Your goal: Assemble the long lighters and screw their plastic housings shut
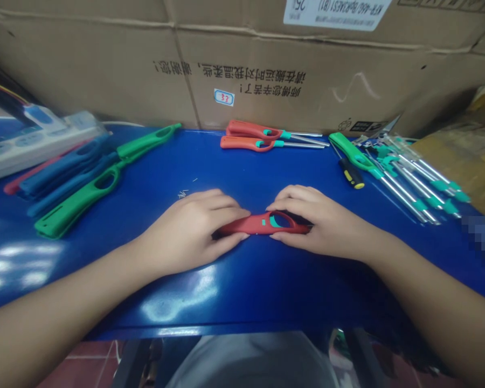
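A red lighter body [255, 224] with a teal trigger in its oval opening lies crosswise just above the blue table, between my two hands. My left hand [204, 226] is closed round its left end, thumb along the near edge and fingers along the far edge. At the other end my right hand [311, 218] pinches the part around the opening, covering the tip. No metal tube shows on this lighter. Small metal pins [182, 194] lie on the table just beyond my left hand.
Two red lighters [242, 142] with metal tubes lie by the cardboard box [242, 64]. At left are green casings [78, 207], blue casings [64, 167] and a white power strip [36, 143]. A screwdriver [351, 173], a green lighter [353, 152] and several metal tubes [420, 178] lie right.
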Tool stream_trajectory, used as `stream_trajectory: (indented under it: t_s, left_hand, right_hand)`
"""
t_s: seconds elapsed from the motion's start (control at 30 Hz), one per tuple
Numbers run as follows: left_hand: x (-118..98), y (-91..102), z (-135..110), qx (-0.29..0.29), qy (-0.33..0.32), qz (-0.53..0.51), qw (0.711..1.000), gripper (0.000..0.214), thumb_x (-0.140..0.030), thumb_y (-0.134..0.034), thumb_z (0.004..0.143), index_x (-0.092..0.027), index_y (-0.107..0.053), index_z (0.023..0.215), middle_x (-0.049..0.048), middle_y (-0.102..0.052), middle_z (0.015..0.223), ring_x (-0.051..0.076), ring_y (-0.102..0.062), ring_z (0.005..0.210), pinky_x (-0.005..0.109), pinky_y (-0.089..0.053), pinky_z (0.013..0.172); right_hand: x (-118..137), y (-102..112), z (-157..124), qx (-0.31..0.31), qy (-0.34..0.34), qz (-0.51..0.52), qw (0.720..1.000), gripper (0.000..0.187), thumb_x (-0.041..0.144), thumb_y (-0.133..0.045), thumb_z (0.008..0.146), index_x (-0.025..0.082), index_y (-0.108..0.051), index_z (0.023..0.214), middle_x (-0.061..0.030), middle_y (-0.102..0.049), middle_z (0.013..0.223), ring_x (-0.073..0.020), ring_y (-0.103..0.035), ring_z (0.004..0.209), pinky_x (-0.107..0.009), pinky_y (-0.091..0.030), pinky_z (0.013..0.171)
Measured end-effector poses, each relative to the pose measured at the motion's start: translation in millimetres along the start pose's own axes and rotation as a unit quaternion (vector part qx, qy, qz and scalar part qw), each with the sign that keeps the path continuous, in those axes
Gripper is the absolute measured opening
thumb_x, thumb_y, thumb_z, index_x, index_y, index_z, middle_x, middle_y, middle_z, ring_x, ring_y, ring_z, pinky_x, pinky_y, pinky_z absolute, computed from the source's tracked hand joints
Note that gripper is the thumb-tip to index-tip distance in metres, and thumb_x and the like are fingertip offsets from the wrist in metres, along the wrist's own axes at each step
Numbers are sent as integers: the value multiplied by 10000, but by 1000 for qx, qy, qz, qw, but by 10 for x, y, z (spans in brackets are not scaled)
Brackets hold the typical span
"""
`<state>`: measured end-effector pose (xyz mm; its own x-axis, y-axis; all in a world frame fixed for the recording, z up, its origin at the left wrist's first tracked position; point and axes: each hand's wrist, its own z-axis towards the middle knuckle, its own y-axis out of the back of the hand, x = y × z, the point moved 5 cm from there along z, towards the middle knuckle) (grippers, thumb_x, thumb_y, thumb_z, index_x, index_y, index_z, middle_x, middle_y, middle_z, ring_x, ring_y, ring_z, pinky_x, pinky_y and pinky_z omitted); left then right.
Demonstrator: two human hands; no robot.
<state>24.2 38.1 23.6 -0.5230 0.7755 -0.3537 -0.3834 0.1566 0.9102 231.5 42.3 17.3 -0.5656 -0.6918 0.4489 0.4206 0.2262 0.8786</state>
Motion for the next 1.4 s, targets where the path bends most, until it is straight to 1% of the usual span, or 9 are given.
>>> stream_trajectory:
  t_s: [0.17, 0.5, 0.6, 0.73, 0.87, 0.97, 1.07, 1.23, 1.4]
  left_hand:
    - [4, -15, 12, -5, 5, -2, 1000, 246, -336, -597, 1006, -186, -714, 1161, 73, -736, 1111, 232, -650, 976, 365, -512, 847]
    - [20, -35, -11, -13, 19, -9, 1000, 237, -338, -642, 987, -212, -739, 1163, 72, -732, 1104, 226, -657, 982, 347, -526, 819]
    - [-30, -57, -9, -8, -1, 38, 999, 238, -319, -627, 990, -194, -738, 1160, 78, -728, 1074, 232, -652, 948, 357, -531, 809]
    - [-84, -84, -24, -15, -43, 99, 994, 293, -260, -611, 968, -117, -715, 1201, 111, -725, 1068, 264, -656, 933, 393, -549, 813]
    - [-15, -79, -20, -41, -35, 38, 998, 338, -259, -565, 1022, -109, -662, 1309, 108, -720, 1101, 238, -670, 989, 368, -550, 873]
    - [19, -67, -3, -46, -28, -26, 998, 293, -295, -566, 1041, -127, -690, 1245, 87, -719, 1042, 206, -662, 942, 333, -535, 852]
    - [-5, -65, 5, -29, -32, -68, 997, 255, -269, -557, 1046, -135, -705, 1204, 78, -711, 1008, 194, -645, 917, 318, -512, 841]
    - [-37, -38, 9, -30, -28, -81, 996, 247, -257, -559, 1043, -121, -714, 1179, 81, -709, 976, 191, -641, 891, 314, -499, 820]
    - [2, -1, 10, -74, -31, -98, 992, 220, -263, -622, 1015, -141, -739, 1156, 63, -743, 963, 158, -669, 833, 268, -516, 777]
  right_hand:
    - [6, 3, 4, 1, 4, -6, 1000, 235, 319, -684, 952, 225, -658, 1166, -80, -679, 1169, -231, -645, 1095, -407, -459, 944]
    - [-1, -15, -6, 15, -10, -2, 1000, 242, 324, -703, 945, 229, -678, 1166, -87, -678, 1157, -233, -642, 1061, -404, -485, 915]
    - [27, -17, -24, 15, -2, -39, 999, 249, 330, -686, 955, 218, -680, 1177, -91, -674, 1153, -230, -648, 1016, -400, -492, 889]
    - [55, -19, -47, 2, 25, -98, 995, 283, 287, -664, 943, 173, -693, 1200, -102, -680, 1155, -245, -665, 982, -407, -505, 875]
    - [46, -6, -46, -3, 41, -76, 996, 244, 263, -588, 1003, 162, -710, 1189, -100, -696, 1128, -232, -678, 982, -378, -519, 875]
    - [50, 7, -38, 4, 44, -60, 997, 238, 283, -540, 1042, 179, -718, 1163, -88, -708, 1097, -212, -674, 959, -360, -508, 871]
    - [84, 11, -39, 10, 60, -67, 996, 236, 278, -531, 1050, 174, -724, 1137, -82, -720, 1070, -207, -669, 942, -360, -485, 859]
    - [73, 38, -37, 3, 47, -56, 997, 213, 282, -556, 1043, 175, -732, 1097, -65, -736, 1050, -196, -677, 928, -348, -461, 837]
    - [4, 99, -35, -12, 24, -46, 999, 218, 340, -597, 1028, 178, -740, 1056, -40, -747, 943, -189, -678, 840, -340, -462, 813]
